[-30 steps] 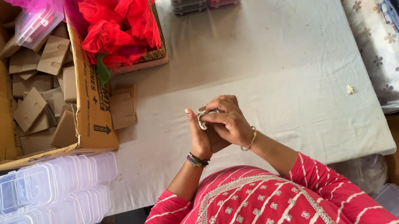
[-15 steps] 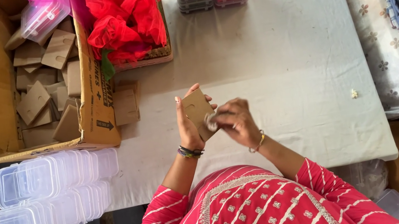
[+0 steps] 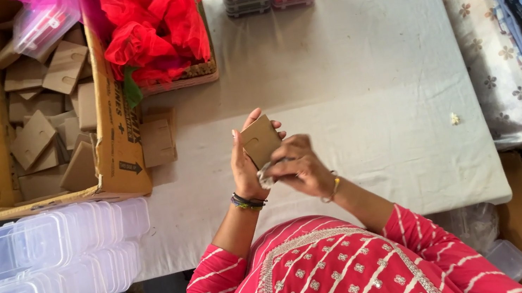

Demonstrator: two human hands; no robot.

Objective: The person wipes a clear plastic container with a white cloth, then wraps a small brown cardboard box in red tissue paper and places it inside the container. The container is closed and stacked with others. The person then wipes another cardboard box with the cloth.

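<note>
Our brown card (image 3: 260, 141) now tilted further upright than half a second ago, left hand (image 3: 245, 169) grasping it, right hand (image 3: 298, 167) pinching its lower edge, over the white table (image 3: 363, 78).

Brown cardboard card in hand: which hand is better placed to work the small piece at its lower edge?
Probably the right hand: its fingers sit at the lower edge of the brown cardboard card, while the left hand is occupied holding that card upright.

A second ago both hands were clasped low together, no card showing. Now left hand (image 3: 245, 167) holds small brown card (image 3: 261, 141) raised upright; right hand (image 3: 298, 168) works at its near edge.
</note>
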